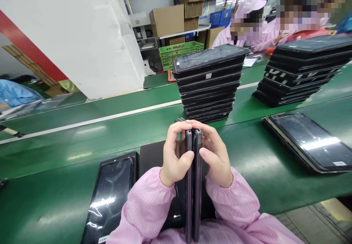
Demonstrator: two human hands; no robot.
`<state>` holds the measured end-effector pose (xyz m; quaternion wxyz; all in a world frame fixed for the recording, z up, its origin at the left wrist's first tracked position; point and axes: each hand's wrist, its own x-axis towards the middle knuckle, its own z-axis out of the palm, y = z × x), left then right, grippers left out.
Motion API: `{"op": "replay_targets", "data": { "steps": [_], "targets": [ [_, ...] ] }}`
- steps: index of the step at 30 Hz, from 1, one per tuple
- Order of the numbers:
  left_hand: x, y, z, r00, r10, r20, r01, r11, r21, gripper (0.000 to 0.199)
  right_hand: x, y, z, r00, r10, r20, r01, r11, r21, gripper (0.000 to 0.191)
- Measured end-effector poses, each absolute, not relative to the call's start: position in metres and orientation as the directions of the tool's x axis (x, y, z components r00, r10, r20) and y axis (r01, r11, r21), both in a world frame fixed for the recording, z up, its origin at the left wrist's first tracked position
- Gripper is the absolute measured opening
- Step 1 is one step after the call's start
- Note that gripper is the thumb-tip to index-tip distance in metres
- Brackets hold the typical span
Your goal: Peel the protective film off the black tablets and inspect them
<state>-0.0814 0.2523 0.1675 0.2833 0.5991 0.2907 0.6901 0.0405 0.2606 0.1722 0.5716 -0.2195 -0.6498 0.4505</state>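
Observation:
Two dark tablets (pixel 193 189) stand on edge, side by side with a thin gap, in front of my body. My left hand (pixel 175 154) wraps round the left side, thumb on the near edge and fingers over the top. On the other side my right hand (pixel 217 154) grips the right one the same way, and the fingertips of both hands meet at the top. Clear film shows by the fingers. Under and behind them lies a flat black surface (pixel 152 152), partly covered by my sleeves. To the left lies a film-covered tablet (pixel 110 192) in a black tray.
A tall stack of black trays (pixel 209 86), topped by a tablet, stands just ahead. Another stack (pixel 302 71) is at right, with more tablets (pixel 310 141) nearer. A green crate (pixel 180 53) and a white wrapped pillar (pixel 74 35) are beyond. Co-workers (pixel 247 24) sit across the green bench.

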Motion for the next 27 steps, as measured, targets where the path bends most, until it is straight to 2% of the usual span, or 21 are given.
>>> {"op": "replay_targets", "data": {
  "steps": [3,11,27],
  "targets": [
    [-0.0803,0.2511,0.1704,-0.110,0.713,0.693,-0.024,-0.698,0.715,0.033,0.0393,0.2582,0.1729,-0.178,0.794,0.581,-0.249,0.535,-0.807,0.033],
    [-0.0763,0.2489,0.1717,-0.114,0.714,0.691,-0.020,-0.697,0.717,0.030,0.0393,0.2549,0.1720,-0.122,0.800,0.588,-0.223,0.555,-0.801,0.030],
    [-0.0782,0.2488,0.1704,-0.143,0.669,0.729,-0.007,-0.737,0.676,0.036,0.0378,0.2543,0.1729,-0.225,0.777,0.588,-0.371,0.490,-0.789,0.038]
  ]
}}
